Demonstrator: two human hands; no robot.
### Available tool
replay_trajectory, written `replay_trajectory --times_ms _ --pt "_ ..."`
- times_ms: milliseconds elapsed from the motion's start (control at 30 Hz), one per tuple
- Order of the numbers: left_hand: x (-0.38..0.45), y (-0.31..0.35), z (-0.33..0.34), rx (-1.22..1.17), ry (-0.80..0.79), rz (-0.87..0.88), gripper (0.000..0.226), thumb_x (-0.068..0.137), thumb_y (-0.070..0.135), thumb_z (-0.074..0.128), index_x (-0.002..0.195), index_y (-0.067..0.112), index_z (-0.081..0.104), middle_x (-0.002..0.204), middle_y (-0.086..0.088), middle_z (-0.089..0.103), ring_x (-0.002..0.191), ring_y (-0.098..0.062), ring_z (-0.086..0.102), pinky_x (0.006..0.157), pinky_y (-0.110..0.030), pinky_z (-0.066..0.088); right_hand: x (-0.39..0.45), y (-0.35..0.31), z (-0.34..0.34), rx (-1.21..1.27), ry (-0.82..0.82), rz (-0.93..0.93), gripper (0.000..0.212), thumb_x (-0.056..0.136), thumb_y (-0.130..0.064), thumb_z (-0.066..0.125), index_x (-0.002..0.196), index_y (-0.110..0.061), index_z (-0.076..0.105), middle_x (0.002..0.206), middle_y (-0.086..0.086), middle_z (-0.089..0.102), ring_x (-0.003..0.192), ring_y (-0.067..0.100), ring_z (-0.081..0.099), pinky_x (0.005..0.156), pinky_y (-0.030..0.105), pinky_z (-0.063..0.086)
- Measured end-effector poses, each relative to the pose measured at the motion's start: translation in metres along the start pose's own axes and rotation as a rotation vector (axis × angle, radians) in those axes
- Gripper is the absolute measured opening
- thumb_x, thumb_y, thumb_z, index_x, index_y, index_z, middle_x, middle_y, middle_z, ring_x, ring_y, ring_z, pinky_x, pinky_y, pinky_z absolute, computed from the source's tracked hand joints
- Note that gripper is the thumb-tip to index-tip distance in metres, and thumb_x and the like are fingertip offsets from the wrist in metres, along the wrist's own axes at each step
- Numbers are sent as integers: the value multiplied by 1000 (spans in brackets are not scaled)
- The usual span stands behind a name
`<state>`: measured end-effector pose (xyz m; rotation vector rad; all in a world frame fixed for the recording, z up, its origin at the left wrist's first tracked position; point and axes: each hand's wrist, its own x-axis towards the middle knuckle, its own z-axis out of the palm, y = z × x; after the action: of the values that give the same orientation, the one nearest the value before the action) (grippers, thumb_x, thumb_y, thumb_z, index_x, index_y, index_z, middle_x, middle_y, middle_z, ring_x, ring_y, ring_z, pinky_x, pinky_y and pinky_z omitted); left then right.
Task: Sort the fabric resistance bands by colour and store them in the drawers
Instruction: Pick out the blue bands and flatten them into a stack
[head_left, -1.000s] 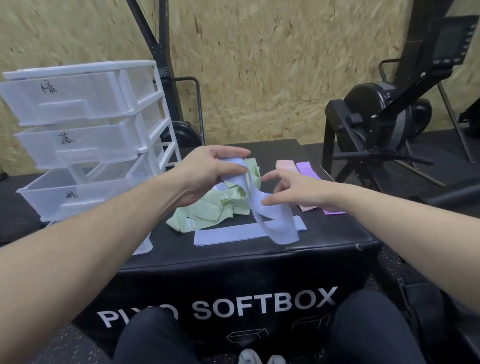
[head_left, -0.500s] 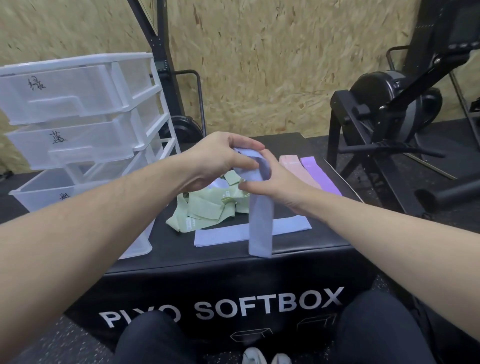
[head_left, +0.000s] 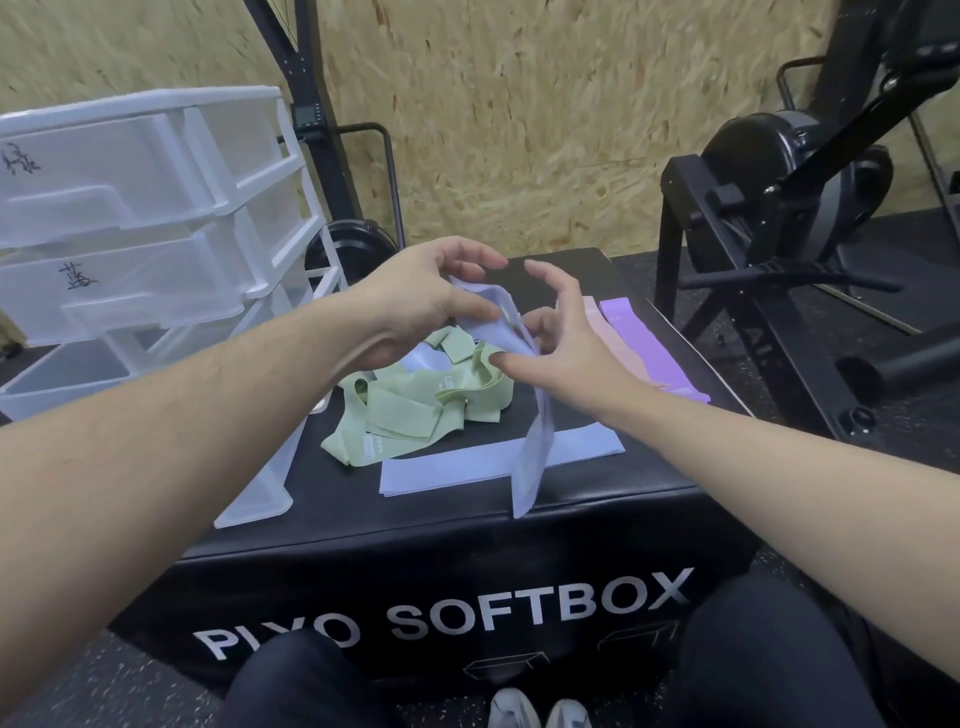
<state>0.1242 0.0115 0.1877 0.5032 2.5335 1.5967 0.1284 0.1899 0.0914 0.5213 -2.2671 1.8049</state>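
— Lifted blue band (head_left: 530, 457)?
— Hanging near-downward from the hands, long axis nearly vertical, tail over the flat blue band (head_left: 467, 462) on the soft box (head_left: 467, 540).
— Drawers (head_left: 130, 218)?
— Far left, nearer the left hand (head_left: 415, 306).
— Grips?
— Left pinching the top fold; right hand (head_left: 561, 343) half-spread, thumb touching fabric.
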Motion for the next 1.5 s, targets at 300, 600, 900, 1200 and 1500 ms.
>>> replay_trajectory --times_ms 300,600,900,1200,1500 --pt "8 -41 -9 12 82 -133 25 83 1 76 97 22 75 99 -9 66 88 -18 63 94 -29 51 2 14 -26 -124 -147 34 49 78 -14 65 116 -44 57 86 0 52 75 11 51 73 17 45" --pt "10 -71 -8 -308 34 -275 16 94 -4 61 100 6 73 107 -17 75 98 -25 74 80 -23 59 12 21 -46 -359 -335 99 44 85 -15 67 114 -46 55 105 11 56 75 13 51 70 28 44" --pt "-2 -130 -22 -393 98 -272 33 92 -12 55 113 9 69 107 -2 76 95 -10 71 82 -13 54 16 38 -66 -558 -439 223 38 87 -24 72 116 -41 55 103 2 54 56 1 54 54 30 56" --pt "-21 -187 -31 -113 53 -365 54 86 -4 70 134 20 62 126 9 67 116 -1 62 112 -25 38 18 84 -43 -735 -604 178 35 83 -37 78 112 -41 60 121 -14 60 115 9 54 101 29 42" --pt "-32 -225 -35 323 -4 -348 47 78 20 82 119 38 68 107 0 70 96 -11 64 90 -20 46 19 105 -38 -842 -658 145 39 80 -42 81 115 -37 63 117 -17 56 107 3 50 94 18 37"
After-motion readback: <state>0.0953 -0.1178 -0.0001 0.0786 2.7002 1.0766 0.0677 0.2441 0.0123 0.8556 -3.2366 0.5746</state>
